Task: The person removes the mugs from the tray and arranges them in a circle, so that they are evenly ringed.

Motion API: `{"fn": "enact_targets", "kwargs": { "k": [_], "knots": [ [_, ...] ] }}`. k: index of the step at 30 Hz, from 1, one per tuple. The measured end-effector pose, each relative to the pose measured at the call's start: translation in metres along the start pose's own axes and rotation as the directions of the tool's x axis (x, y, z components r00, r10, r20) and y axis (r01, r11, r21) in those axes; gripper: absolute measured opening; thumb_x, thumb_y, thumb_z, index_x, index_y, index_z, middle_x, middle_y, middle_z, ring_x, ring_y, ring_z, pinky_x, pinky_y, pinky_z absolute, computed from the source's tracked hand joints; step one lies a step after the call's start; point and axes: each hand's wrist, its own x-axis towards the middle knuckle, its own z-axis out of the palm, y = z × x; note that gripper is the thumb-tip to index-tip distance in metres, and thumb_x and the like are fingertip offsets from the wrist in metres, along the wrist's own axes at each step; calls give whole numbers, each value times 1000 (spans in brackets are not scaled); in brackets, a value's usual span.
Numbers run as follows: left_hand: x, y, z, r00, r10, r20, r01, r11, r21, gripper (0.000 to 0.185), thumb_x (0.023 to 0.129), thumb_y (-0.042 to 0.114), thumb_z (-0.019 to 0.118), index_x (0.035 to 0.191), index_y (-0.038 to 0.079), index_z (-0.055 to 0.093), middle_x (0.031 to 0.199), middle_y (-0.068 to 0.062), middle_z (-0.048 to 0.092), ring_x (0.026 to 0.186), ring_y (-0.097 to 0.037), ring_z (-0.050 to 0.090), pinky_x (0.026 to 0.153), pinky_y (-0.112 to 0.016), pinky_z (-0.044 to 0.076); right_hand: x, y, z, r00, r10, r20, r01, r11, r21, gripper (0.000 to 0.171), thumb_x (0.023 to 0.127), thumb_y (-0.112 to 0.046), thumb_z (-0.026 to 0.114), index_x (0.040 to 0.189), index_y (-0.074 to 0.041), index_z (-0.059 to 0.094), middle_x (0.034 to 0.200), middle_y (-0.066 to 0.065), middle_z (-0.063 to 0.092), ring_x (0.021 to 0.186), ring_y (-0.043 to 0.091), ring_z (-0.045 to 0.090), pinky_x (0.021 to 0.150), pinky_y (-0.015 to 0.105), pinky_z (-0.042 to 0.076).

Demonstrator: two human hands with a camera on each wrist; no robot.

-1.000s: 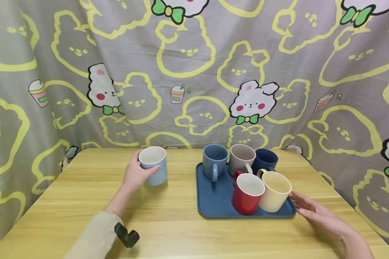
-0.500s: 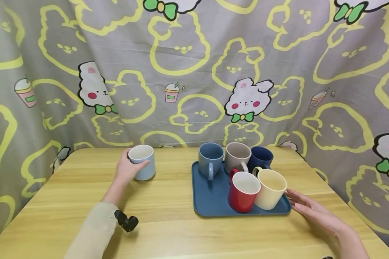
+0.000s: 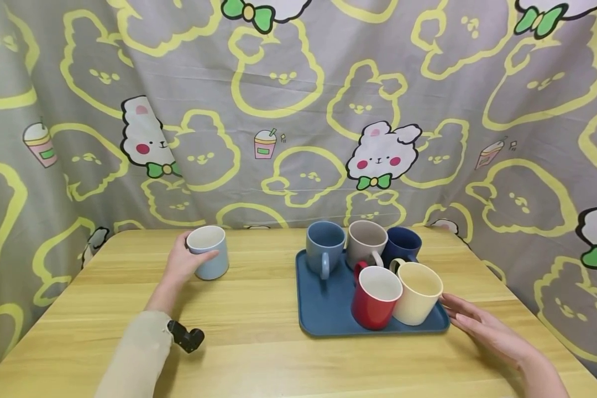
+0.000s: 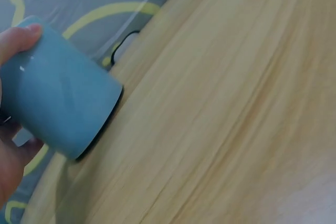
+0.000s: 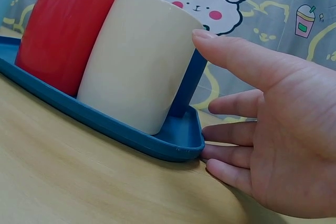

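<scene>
My left hand [image 3: 181, 264] grips a light blue mug [image 3: 208, 252] at the far left of the wooden table [image 3: 258, 354]; in the left wrist view the light blue mug [image 4: 58, 98] stands on the wood with my fingers [image 4: 18, 38] curled round it. A dark blue tray [image 3: 323, 309] at centre right holds a blue mug [image 3: 324, 247], a beige mug [image 3: 366, 243], a navy mug [image 3: 403, 244], a red mug [image 3: 375, 297] and a cream mug [image 3: 418, 292]. My right hand [image 3: 482, 329] lies open with its fingers [image 5: 231, 153] against the tray's right corner [image 5: 181, 148], beside the cream mug [image 5: 139, 61].
A patterned grey and yellow curtain [image 3: 298, 110] hangs behind and beside the table. The table's right edge [image 3: 542, 326] runs just past my right hand. A red mug [image 5: 60, 30] stands left of the cream one in the right wrist view.
My left hand has carried the light blue mug further left, away from the tray. The right hand stays at the tray's right corner.
</scene>
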Motion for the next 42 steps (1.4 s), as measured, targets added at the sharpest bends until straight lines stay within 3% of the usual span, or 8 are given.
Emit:
{"fn": "enact_targets", "kwargs": {
  "k": [9, 14, 19, 25, 29, 32, 36, 42],
  "knots": [
    [-3, 8, -7, 997, 17, 76, -10, 995, -94, 89, 78, 14, 74, 142, -6, 15, 137, -28, 31, 126, -40, 32, 105, -49, 24, 1, -2, -1, 999, 4, -43, -7, 998, -68, 47, 100, 0, 26, 137, 19, 4, 137, -21, 40, 123, -6, 37, 95, 13, 33],
    [-8, 24, -8, 998, 23, -62, -28, 996, -84, 98, 79, 23, 74, 147, 0, 7, 149, -22, 18, 135, -37, 19, 108, -48, 19, 1, -3, -1, 999, 10, -39, -12, 998, -60, 47, 100, -1, 27, 139, 16, 6, 137, -21, 40, 123, -5, 37, 96, 13, 33],
    [-21, 54, 6, 984, 121, -133, -123, 992, -1, 88, 76, 22, 76, 144, 3, 25, 146, -20, 28, 132, -38, 26, 105, -51, 23, -1, -2, -2, 1000, -5, -13, 4, 1000, -13, 47, 100, 1, 24, 137, 18, 1, 138, -20, 39, 125, -4, 36, 97, 14, 33],
    [-49, 92, 51, 986, 169, 10, -169, 985, 22, 77, 75, 27, 77, 138, 4, 39, 138, -18, 42, 125, -38, 38, 101, -50, 31, -2, -3, 0, 999, 11, -37, -13, 999, -38, 47, 100, -1, 27, 139, 16, 6, 137, -21, 40, 123, -5, 37, 96, 14, 33],
    [-74, 113, 91, 971, 221, 95, -221, 975, -4, 68, 73, 30, 79, 130, 5, 50, 129, -12, 54, 118, -30, 47, 97, -45, 37, -2, -4, 2, 998, 30, -54, -33, 998, -59, 47, 100, -1, 27, 140, 15, 8, 136, -22, 40, 123, -5, 38, 95, 13, 34],
    [-90, 123, 120, 941, 293, 170, -285, 956, -68, 65, 73, 29, 79, 126, 2, 53, 122, -13, 58, 113, -27, 53, 95, -43, 41, -1, -4, 3, 996, 50, -71, -56, 995, -79, 47, 100, -2, 28, 140, 14, 10, 135, -22, 41, 122, -6, 38, 94, 12, 33],
    [-106, 132, 152, 887, 346, 305, -302, 936, -183, 67, 75, 27, 78, 127, -2, 50, 121, -16, 58, 111, -28, 55, 94, -43, 42, -1, -4, 3, 992, 77, -98, -88, 989, -116, 48, 100, -4, 30, 140, 14, 12, 133, -24, 41, 120, -8, 39, 92, 10, 32],
    [-121, 139, 191, 841, 239, 485, -224, 970, -91, 80, 73, 37, 78, 136, 6, 40, 130, -8, 51, 116, -23, 50, 91, -40, 45, -2, -4, 4, 990, 85, -110, -97, 988, -117, 48, 100, -5, 31, 141, 13, 14, 132, -25, 42, 119, -8, 39, 92, 9, 31]
  ]
}}
